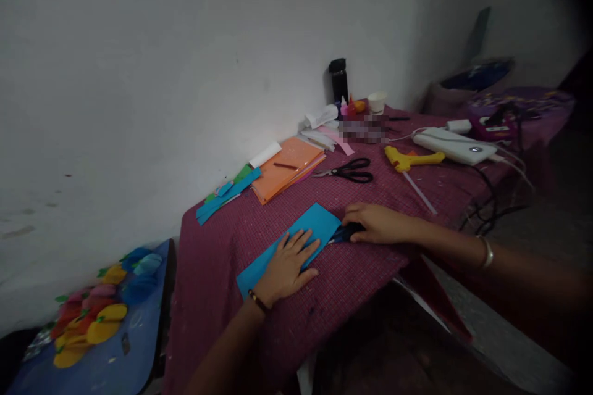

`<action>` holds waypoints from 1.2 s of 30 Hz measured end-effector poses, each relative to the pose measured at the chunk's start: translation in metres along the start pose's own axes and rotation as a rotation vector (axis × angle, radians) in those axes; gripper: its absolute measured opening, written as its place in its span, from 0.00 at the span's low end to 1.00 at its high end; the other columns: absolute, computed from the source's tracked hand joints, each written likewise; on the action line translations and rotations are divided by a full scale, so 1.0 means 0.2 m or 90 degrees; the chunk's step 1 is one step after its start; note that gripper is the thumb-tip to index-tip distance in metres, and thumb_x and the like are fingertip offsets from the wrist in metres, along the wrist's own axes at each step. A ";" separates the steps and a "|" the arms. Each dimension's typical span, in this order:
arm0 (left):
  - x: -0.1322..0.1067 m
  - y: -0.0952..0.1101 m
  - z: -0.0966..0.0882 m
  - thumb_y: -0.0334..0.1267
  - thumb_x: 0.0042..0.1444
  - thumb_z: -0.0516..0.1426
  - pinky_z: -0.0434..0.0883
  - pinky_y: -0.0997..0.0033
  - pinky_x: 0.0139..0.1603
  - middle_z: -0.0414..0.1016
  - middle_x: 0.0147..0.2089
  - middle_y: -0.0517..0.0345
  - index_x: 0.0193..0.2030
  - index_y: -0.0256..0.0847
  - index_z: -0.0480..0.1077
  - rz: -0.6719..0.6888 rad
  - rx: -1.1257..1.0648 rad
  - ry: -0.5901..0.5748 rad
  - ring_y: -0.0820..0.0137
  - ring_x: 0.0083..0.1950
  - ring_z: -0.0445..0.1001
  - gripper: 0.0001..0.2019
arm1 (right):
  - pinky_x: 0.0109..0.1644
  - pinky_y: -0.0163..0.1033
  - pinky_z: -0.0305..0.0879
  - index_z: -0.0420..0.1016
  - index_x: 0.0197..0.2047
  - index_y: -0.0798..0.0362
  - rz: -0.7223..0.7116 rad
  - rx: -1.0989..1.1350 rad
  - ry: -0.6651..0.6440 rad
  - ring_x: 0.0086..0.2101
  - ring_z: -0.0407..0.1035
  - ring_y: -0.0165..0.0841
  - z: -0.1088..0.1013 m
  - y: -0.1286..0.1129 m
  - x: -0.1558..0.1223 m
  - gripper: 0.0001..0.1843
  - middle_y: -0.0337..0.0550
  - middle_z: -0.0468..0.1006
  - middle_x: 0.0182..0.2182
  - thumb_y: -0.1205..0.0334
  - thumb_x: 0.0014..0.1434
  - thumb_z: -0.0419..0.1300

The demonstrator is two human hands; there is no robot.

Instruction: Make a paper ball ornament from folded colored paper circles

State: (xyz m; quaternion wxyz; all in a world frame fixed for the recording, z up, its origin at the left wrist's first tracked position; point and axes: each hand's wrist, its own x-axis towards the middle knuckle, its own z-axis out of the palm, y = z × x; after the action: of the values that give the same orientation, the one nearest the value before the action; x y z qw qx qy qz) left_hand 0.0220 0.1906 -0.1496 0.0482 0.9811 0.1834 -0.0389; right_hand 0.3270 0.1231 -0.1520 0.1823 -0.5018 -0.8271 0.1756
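Observation:
A blue sheet of paper (312,222) lies slantwise near the front of the table. My left hand (288,264) presses flat on it, fingers spread. At the sheet's right end, my right hand (373,224) is closed around a dark blue-black tool (343,232) with a pale lower tip. The tool meets the paper's edge; its exact kind is unclear because my fingers cover part of it. Beyond the sheet lie black-handled scissors (353,170), slightly apart. Behind it rests a stack of orange sheets (282,179) with a brown pencil-like stick on top.
Blue paper strips (227,199) lie at the left back. A yellow glue gun (412,159), a white power bank (456,145) and cables occupy the right. A black bottle (339,81) stands by the wall. A blue board (143,327) at lower left bears colourful paper shapes.

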 end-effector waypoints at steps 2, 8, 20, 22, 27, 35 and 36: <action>0.00 0.00 0.01 0.58 0.67 0.44 0.49 0.48 0.74 0.50 0.76 0.49 0.75 0.46 0.45 0.002 0.005 0.011 0.60 0.76 0.48 0.34 | 0.52 0.45 0.65 0.78 0.48 0.56 -0.009 -0.005 0.000 0.46 0.71 0.42 0.02 -0.03 0.03 0.16 0.51 0.78 0.43 0.59 0.57 0.65; -0.01 -0.01 0.02 0.58 0.67 0.44 0.48 0.48 0.75 0.50 0.76 0.49 0.75 0.46 0.45 0.005 0.004 0.020 0.60 0.76 0.48 0.34 | 0.53 0.45 0.65 0.78 0.49 0.55 -0.016 -0.007 -0.002 0.46 0.71 0.42 0.04 -0.09 0.03 0.16 0.50 0.77 0.44 0.60 0.58 0.65; 0.00 0.01 0.01 0.59 0.67 0.43 0.46 0.48 0.75 0.49 0.76 0.49 0.74 0.44 0.47 -0.008 -0.016 0.005 0.60 0.77 0.46 0.34 | 0.55 0.47 0.65 0.77 0.49 0.55 -0.021 -0.035 0.022 0.48 0.70 0.43 0.09 -0.10 0.03 0.15 0.51 0.77 0.46 0.59 0.59 0.63; 0.00 0.00 0.01 0.59 0.67 0.44 0.46 0.48 0.75 0.49 0.76 0.49 0.75 0.45 0.46 -0.005 -0.027 0.011 0.60 0.77 0.46 0.35 | 0.54 0.46 0.65 0.77 0.49 0.54 -0.025 -0.039 0.025 0.48 0.70 0.43 0.10 -0.11 0.03 0.15 0.51 0.76 0.46 0.59 0.59 0.63; -0.09 -0.07 0.04 0.54 0.69 0.43 0.47 0.48 0.75 0.48 0.77 0.47 0.75 0.44 0.44 -0.105 -0.074 0.121 0.62 0.77 0.46 0.32 | 0.52 0.46 0.66 0.77 0.49 0.54 -0.023 -0.036 0.018 0.45 0.70 0.42 0.08 -0.11 0.01 0.16 0.50 0.76 0.44 0.59 0.58 0.64; -0.29 -0.16 0.12 0.54 0.69 0.43 0.49 0.44 0.73 0.50 0.76 0.47 0.73 0.43 0.52 -0.325 0.000 0.056 0.56 0.76 0.50 0.31 | 0.52 0.46 0.66 0.77 0.50 0.54 -0.033 -0.058 0.030 0.46 0.71 0.43 0.12 -0.10 0.02 0.15 0.51 0.76 0.46 0.58 0.62 0.60; -0.29 -0.16 0.12 0.55 0.68 0.43 0.48 0.44 0.73 0.49 0.76 0.47 0.73 0.43 0.52 -0.325 0.007 0.049 0.56 0.76 0.49 0.31 | 0.52 0.46 0.66 0.77 0.51 0.54 -0.036 -0.060 0.027 0.45 0.71 0.42 0.12 -0.10 0.03 0.16 0.51 0.76 0.45 0.57 0.63 0.59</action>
State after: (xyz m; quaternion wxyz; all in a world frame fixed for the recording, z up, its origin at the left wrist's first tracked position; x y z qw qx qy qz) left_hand -0.0457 0.1962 -0.1711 0.0245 0.9040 0.4267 -0.0137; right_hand 0.2967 0.1175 -0.1634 0.1809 -0.4898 -0.8443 0.1209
